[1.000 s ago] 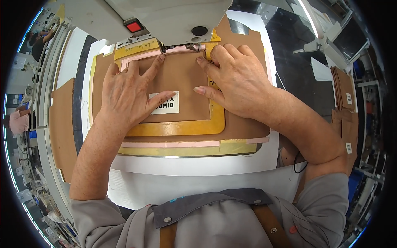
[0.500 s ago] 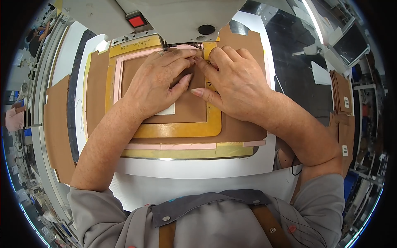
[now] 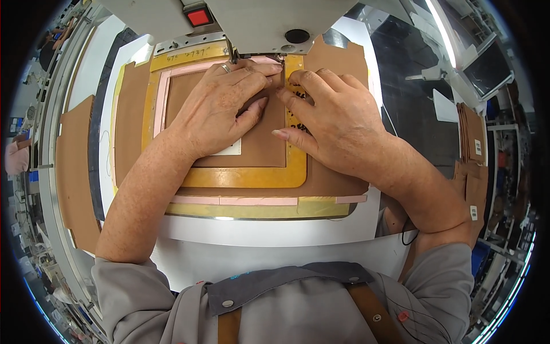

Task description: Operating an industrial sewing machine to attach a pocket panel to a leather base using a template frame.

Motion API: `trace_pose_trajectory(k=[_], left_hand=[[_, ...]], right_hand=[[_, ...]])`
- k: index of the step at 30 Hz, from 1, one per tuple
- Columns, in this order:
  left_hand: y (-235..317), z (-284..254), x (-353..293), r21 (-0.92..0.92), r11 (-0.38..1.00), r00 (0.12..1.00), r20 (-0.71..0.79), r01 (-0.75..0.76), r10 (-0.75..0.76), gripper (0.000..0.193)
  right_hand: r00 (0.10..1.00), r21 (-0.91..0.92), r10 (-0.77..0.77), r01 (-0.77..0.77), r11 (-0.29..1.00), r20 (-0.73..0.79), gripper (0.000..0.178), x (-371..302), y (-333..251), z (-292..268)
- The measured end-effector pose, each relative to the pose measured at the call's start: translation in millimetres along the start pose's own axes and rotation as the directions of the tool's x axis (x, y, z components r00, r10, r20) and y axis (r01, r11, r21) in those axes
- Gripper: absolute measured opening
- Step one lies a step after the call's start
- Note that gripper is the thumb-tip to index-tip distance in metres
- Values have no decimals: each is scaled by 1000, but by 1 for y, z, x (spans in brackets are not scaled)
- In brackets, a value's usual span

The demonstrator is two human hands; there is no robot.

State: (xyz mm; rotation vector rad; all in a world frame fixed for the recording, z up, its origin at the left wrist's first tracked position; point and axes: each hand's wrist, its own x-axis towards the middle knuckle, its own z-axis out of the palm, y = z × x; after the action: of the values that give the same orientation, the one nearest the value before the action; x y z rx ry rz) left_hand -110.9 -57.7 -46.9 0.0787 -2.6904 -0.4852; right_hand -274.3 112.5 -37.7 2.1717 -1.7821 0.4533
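Note:
A brown fabric panel point(image 3: 252, 162) lies inside a yellow rectangular frame point(image 3: 246, 178) with pink strips along its inner edge. My left hand point(image 3: 220, 103) rests on the panel, palm down, fingers stretched toward the frame's top right inner corner, just below the sewing machine head point(image 3: 269, 28). Its thumb is apart from the fingers and I see nothing held. At the frame's right side is my right hand point(image 3: 338, 114), fingers bent over the yellow bar, thumb spread, with nothing visible in it. A white label point(image 3: 233, 148) on the panel is partly hidden under my left hand.
A red square button point(image 3: 199, 17) sits on the machine. Brown panels lie at the left point(image 3: 74, 172) and more brown pieces point(image 3: 471, 132) with white labels are stacked at the right. Beneath the frame is a white table point(image 3: 258, 232). A screen point(image 3: 487, 64) stands at the far right.
My right fingertips have drawn away from my left fingertips, a little to the right and down. My left hand stays in nearly the same place on the panel.

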Motion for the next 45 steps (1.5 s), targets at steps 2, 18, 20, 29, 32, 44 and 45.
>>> trace_pose_trajectory(k=[2,18,20,29,32,44,45], left_hand=[[-4,-5,-3,7,1000,1000,-1,-14,14,38],[-31,-49,-37,93,995,990,133,40,-53,49],[-34,-50,-39,124,992,992,126,-5,-11,47],[-39,-68,-52,129,992,993,111,14,-28,73],[-42,-72,-60,141,990,993,116,-9,-8,77],[-39,-67,-61,145,989,992,128,-2,-17,85],[-40,-66,-60,143,990,992,127,-8,-10,85]], right_hand=[[1000,11,8,-8,1000,5,44,6,-5,0],[995,63,-15,9,998,104,35,50,-48,-13],[990,122,-76,61,991,122,27,48,-53,-20],[967,99,-173,157,983,187,27,53,-80,-33],[964,100,-161,143,985,210,28,54,-95,-33],[965,141,-150,122,982,213,36,47,-94,-29],[966,135,-146,118,984,214,36,47,-94,-31]])
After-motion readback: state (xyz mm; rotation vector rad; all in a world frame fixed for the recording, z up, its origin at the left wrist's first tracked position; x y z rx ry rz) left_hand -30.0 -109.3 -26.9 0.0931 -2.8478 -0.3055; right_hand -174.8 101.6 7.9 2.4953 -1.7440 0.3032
